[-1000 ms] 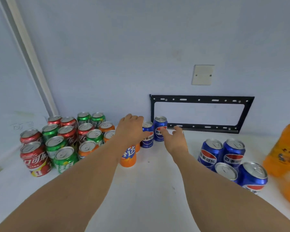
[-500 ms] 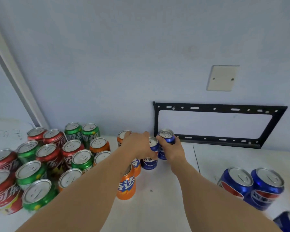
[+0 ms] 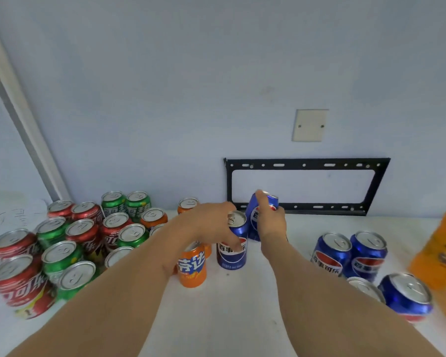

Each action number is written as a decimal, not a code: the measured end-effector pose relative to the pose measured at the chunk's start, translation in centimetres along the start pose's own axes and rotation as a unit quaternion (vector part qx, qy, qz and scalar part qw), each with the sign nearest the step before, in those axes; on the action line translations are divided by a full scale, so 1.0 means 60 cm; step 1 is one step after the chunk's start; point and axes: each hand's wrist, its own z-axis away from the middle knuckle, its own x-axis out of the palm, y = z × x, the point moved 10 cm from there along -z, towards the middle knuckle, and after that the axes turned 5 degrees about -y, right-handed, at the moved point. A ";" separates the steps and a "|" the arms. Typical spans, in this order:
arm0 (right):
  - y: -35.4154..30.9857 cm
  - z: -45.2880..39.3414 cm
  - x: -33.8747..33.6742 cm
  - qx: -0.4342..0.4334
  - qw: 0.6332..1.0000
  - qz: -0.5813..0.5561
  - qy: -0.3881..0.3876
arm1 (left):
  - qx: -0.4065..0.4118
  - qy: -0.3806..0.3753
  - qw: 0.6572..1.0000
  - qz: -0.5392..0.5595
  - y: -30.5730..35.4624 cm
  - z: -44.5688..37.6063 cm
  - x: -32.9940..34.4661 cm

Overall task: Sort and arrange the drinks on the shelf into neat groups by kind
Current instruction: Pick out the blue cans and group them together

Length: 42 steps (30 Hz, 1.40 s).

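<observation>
**Right hand tips 1 blue can off the shelf**

Half a second on, the right hand [image 3: 272,224] has tilted its blue can [image 3: 263,210] and raised it off the white shelf [image 3: 242,310]; before, it stood upright. Fingers and thumb wrap that can. The left hand [image 3: 211,222] grips a second blue can [image 3: 232,253], upright on the shelf just beside an orange can [image 3: 192,266]. 4 more blue cans [image 3: 350,256] cluster to the right; red and green cans [image 3: 70,240] crowd the left.
</observation>
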 end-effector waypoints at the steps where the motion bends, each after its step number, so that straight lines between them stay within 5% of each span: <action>1: -0.004 0.022 -0.005 0.001 1.000 0.006 0.003 | 0.007 0.000 1.000 0.023 0.004 0.022 0.006; 12: 0.026 0.314 -0.093 -0.011 0.996 0.086 0.002 | 0.008 0.018 0.981 0.191 0.001 0.268 0.104; 20: 0.096 0.410 -0.220 0.026 0.997 0.068 0.021 | 0.026 0.022 0.877 0.480 0.044 0.340 0.195; 33: 0.087 0.386 -0.480 0.010 0.996 0.085 0.030 | 0.000 0.058 0.710 0.702 0.222 0.310 0.344; 42: 0.085 0.322 -0.518 -0.039 0.995 0.089 -0.021 | -0.063 0.110 0.699 0.703 0.262 0.301 0.398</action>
